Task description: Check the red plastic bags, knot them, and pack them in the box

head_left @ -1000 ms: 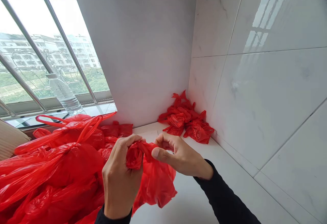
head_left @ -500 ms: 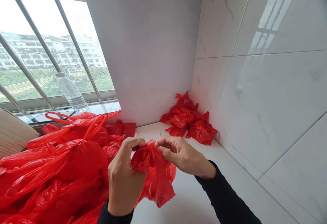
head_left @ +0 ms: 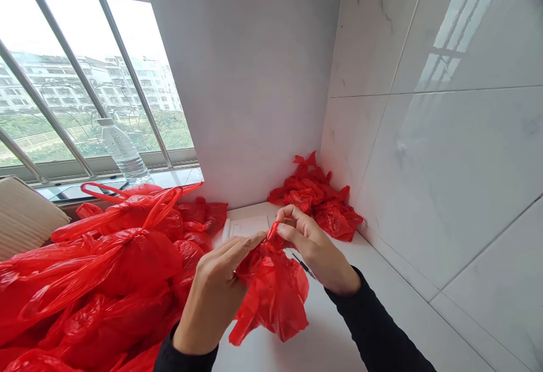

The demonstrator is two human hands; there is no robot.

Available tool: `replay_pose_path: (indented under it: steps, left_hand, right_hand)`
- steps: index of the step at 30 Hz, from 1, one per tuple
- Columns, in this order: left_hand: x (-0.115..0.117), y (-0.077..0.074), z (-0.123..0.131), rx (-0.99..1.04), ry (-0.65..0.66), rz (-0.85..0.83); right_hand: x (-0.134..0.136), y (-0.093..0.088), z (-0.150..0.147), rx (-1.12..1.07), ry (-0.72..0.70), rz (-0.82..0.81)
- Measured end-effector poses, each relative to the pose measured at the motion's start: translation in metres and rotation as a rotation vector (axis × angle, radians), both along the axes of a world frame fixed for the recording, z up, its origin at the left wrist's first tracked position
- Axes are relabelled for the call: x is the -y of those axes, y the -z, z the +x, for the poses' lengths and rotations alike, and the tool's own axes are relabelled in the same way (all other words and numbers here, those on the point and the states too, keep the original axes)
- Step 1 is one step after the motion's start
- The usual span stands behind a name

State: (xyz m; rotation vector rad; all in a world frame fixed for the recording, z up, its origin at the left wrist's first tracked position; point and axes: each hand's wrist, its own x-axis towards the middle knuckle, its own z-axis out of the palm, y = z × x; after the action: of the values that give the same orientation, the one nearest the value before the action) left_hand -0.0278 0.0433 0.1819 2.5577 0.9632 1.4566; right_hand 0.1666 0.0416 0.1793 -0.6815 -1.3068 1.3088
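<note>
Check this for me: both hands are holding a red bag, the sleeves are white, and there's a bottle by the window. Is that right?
Not quite: the sleeves are black, as the head view shows. The rest stands: the left hand and right hand hold a red bag, and a bottle is by the window.

Plain black and bare-handed, as I see it from my remote seat.
On my monitor, the left hand [head_left: 216, 284] and the right hand [head_left: 316, 246] are both bare, with slender fingers [head_left: 300, 220] that narrow toward the tips. The left sleeve [head_left: 185, 358] shows me only a short black band with a curved edge. The right sleeve [head_left: 377, 322] gives me more: long, black, matte cloth, fairly snug, faintly creased. The weave is too fine for me to make out on either.
</note>
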Motion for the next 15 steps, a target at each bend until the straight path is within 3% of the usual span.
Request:
replay_pose_path:
  steps: [4,9,12,15]
  left_hand:
    - [-0.004,0.004,-0.004,-0.069,-0.003,-0.190]
    - [-0.004,0.007,-0.004,-0.205,-0.001,-0.453]
    - [0.000,0.005,-0.004,-0.218,-0.036,-0.514]
    - [0.003,-0.003,-0.011,-0.197,-0.103,-0.458]
  right_hand:
    - [-0.005,0.007,0.001,-0.020,0.100,0.050]
    - [-0.005,0.007,0.005,0.128,0.212,0.092]
    - [-0.004,0.005,0.010,0.187,0.231,0.097]
    - [-0.011,0.007,0.021,0.215,0.305,0.083]
